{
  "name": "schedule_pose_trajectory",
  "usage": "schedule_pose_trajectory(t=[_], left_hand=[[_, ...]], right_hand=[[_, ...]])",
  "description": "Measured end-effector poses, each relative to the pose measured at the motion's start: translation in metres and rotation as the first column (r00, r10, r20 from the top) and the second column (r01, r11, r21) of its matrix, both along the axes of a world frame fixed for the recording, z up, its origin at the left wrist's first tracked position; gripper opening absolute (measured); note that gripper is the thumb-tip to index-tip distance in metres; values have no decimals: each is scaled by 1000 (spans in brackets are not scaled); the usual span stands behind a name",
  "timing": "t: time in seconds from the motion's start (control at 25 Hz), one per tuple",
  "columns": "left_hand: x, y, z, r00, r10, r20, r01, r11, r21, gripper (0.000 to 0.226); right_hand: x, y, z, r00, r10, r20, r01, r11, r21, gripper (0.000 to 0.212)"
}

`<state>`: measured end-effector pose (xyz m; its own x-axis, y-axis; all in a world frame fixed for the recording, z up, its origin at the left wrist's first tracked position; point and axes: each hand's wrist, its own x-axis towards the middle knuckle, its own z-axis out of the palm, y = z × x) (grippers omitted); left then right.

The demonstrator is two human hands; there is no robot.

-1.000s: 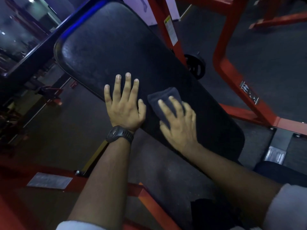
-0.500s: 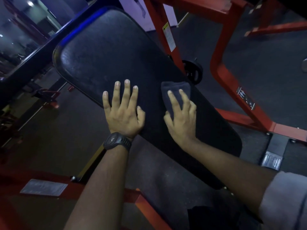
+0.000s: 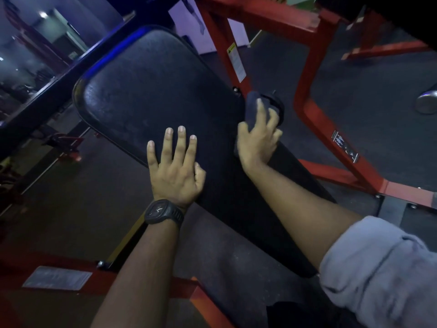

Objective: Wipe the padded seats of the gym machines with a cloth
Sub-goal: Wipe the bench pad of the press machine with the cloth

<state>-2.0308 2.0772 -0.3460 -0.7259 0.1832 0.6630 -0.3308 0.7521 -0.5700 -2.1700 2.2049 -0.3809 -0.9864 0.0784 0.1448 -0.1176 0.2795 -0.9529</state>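
Four fingers (image 3: pixel 181 140) of the left hand (image 3: pixel 176 171) lie straight and spread, flat on the black padded bench (image 3: pixel 153 91) close to its near-left edge, holding nothing. Over on the right, the right hand (image 3: pixel 256 143) has its fingers (image 3: pixel 261 112) curled round the dark cloth (image 3: pixel 251 107), gripping it against the bench's right edge, and the cloth bunches out on the far side of the hand. A black watch (image 3: pixel 163 211) sits on the left wrist. A rolled grey sleeve (image 3: pixel 378 268) covers the right arm at near right. The red frame (image 3: pixel 307 110) rises just right of the cloth, over the dark floor (image 3: pixel 366 91).
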Motion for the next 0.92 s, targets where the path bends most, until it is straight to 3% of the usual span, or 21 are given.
schedule_pose_trajectory(t=[0.04,0.08,0.12,0.16,0.24,0.28,0.32,0.4,0.44,0.48,0.52,0.56,0.6,0.64,0.68,0.72,0.76,0.8,0.84,0.88,0.92], left_hand=[[0,0,0,1000,-4,7,4,1000,-1,58],[0,0,1,1000,-8,16,8,1000,-6,58],[0,-1,2,1000,-10,23,11,1000,-14,58],[-1,-1,2,1000,-9,30,10,1000,-18,58],[-1,1,2,999,-3,49,3,1000,-17,57],[-1,2,1,998,0,58,1,1000,-22,58],[0,2,0,998,3,69,-1,1000,-26,58],[-1,2,1,996,13,83,-10,999,-34,58],[-2,1,2,997,17,81,-14,999,-36,58],[-2,1,3,997,17,78,-14,999,-37,57],[-2,1,3,997,9,80,-6,999,-43,57],[-2,0,2,996,-7,88,11,998,-56,56],[-2,0,2,995,-30,100,37,997,-71,56],[-2,0,2,992,-55,115,65,995,-82,55],[-4,-1,3,989,-73,126,84,992,-90,55],[-5,-3,4,989,-78,129,91,991,-97,54],[-6,-3,4,989,-78,126,91,991,-98,54],[-5,-3,4,990,-75,121,87,992,-97,54],[-4,-3,4,990,-76,120,87,992,-95,54],[-4,-3,4,988,-86,126,98,991,-93,54],[-5,-2,4,985,-98,140,112,990,-91,54]], right_hand=[[9,-5,1,986,39,-162,-27,996,80,67],[15,-4,-9,888,163,-430,-71,972,223,66],[11,2,-19,771,278,-573,-86,937,339,65],[0,6,-23,764,292,-576,-92,932,350,65],[-5,5,-9,967,88,-237,-63,992,110,67],[4,-1,1,995,44,-91,-39,998,52,67],[13,-7,5,984,67,-166,-51,994,100,67],[15,-5,-6,786,295,-543,-107,931,350,66],[2,0,-8,759,323,-565,-107,919,380,66],[-9,2,-5,845,246,-474,-109,949,297,67],[-12,0,3,956,115,-271,-82,988,133,68],[-3,-2,10,997,50,-53,-49,998,27,68],[10,-3,11,999,41,-17,-40,998,42,69],[21,-3,0,977,89,-193,-61,987,147,69],[29,5,-18,886,217,-410,-106,955,276,70],[30,13,-34,822,300,-485,-130,926,353,70],[27,17,-43,866,267,-423,-127,935,330,71],[27,14,-42,967,119,-225,-75,978,196,71],[38,8,-31,999,-23,49,21,999,31,71],[53,1,-20,973,-67,220,71,997,-10,71],[68,-4,-17,984,-52,171,44,998,50,72]])
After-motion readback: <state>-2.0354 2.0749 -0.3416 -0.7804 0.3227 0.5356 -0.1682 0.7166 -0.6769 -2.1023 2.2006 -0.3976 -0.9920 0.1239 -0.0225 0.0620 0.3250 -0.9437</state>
